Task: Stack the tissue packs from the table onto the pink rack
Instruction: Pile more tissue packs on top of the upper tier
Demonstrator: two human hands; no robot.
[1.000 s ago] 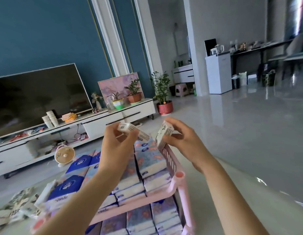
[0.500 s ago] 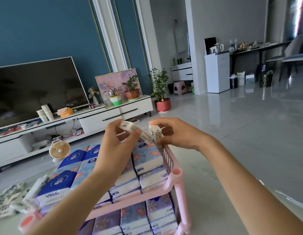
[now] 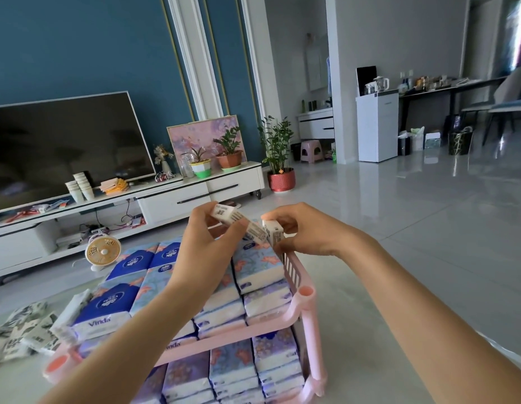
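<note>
— So, what is each grip doing?

— The left hand pinches a small white pack by its long edges, thumb below, barcode face up. The right hand is closed on a second small pack, held on end. The two packs meet corner to corner between the hands.

— Why hold them so high?

— They hang above the far right corner of the pink rack, which looks like the one low spot left. Edge pinches keep the fingers clear of the neighbours when a pack is slid down.

— And the rack itself?

— Its top tier is crowded with patterned tissue packs piled in columns, and dark blue ones on the left. The lower tier is filled too.

— Anything left to move?

— Loose packs lie on the desk beside the rack's left end, so I judge the job well along but unfinished.

— Risk?

— The columns stand above the rim; a nudge could tip one.
</note>
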